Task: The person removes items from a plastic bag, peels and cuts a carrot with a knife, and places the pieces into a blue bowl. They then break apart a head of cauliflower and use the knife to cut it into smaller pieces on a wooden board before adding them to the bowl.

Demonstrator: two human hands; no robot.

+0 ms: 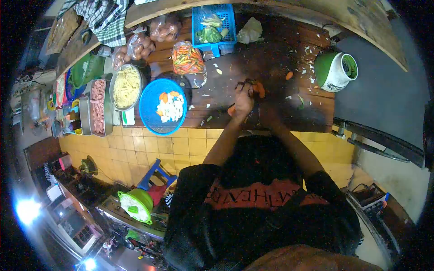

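My left hand is over the dark wooden table, its fingers curled against an orange carrot. Another orange piece lies beside that hand's wrist. My right hand is in shadow and smeared by motion near the table's front edge, so its fingers and anything in them cannot be made out. A loose carrot piece lies farther right. To the left, a round blue basket holds chopped white vegetable and orange carrot pieces.
Left of the basket are a bowl of yellow strips and a metal tray of pink meat. Behind stand a bag of chillies, bags of eggs and a blue crate of greens. A green-white appliance sits right.
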